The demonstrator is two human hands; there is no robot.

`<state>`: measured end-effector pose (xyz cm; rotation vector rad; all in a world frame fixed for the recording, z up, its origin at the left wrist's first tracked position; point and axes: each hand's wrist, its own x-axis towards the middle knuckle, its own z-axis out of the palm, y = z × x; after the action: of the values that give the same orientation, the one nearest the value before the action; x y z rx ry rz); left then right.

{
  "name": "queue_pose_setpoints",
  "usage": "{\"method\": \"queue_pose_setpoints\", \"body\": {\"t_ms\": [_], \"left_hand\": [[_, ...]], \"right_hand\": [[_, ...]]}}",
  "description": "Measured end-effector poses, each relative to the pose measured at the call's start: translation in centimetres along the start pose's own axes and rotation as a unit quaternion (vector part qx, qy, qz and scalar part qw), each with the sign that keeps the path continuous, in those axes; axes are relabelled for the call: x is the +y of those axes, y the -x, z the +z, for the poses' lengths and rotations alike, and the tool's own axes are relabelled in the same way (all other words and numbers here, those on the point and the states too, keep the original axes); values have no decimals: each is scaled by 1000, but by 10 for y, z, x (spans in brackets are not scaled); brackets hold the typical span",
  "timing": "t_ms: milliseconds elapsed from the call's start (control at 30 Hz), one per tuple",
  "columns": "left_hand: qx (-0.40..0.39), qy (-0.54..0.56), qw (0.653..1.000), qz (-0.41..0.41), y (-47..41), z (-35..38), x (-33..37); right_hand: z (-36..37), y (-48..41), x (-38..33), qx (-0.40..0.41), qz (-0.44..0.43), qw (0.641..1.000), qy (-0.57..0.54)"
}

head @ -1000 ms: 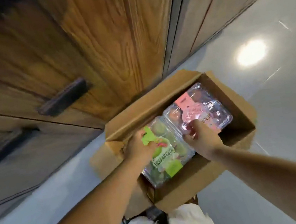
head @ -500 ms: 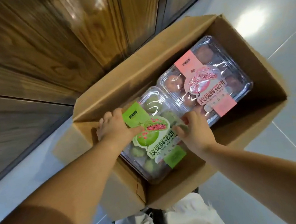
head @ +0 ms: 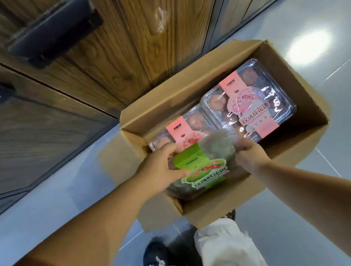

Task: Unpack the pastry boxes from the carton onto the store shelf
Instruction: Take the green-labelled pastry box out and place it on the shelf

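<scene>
The person is holding a green-labelled pastry box (head: 203, 172) with both hands over the near left corner of the carton (head: 227, 207). The box is sitting tilted, its far edge raised, and looks clear of the packs below it, though blur is obscuring its underside.

The left hand (head: 159, 169) is clamping the box's left side, thumb lying across the green label and fingers curling round the far edge. The right hand (head: 250, 155) is grasping the right side; its fingertips are wrapping over the rim and are partly hidden. Both forearms are reaching down and forward, wrists roughly level. The two-sided hold is probably keeping the thin clear plastic from flexing.

Two pink-labelled boxes are lying flat inside: one (head: 251, 109) at the far right end, another (head: 183, 129) at the left, partly beneath the lifted box. The carton is standing on the grey floor (head: 324, 17) against a wooden cabinet front (head: 131, 36). No shelf is showing.
</scene>
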<state>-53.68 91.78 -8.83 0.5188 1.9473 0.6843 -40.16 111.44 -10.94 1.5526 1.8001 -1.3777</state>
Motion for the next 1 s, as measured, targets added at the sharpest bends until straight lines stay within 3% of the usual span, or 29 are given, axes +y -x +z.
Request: {"method": "queue_pose_setpoints", "body": {"t_ms": [133, 267, 533, 733, 1000], "left_hand": [[74, 30, 997, 16, 48, -17, 11], [196, 58, 979, 5, 113, -57, 49], [349, 287, 892, -4, 323, -154, 136], [309, 279, 903, 107, 439, -213, 191], [357, 222, 899, 122, 553, -312, 237]], "right_hand": [[-11, 55, -17, -37, -5, 992, -122], [-22, 114, -44, -62, -26, 984, -162], [-70, 347, -148, -104, -95, 974, -179], [-89, 479, -216, -161, -176, 940, -243], [-108, 596, -327, -250, -280, 889, -263]]}}
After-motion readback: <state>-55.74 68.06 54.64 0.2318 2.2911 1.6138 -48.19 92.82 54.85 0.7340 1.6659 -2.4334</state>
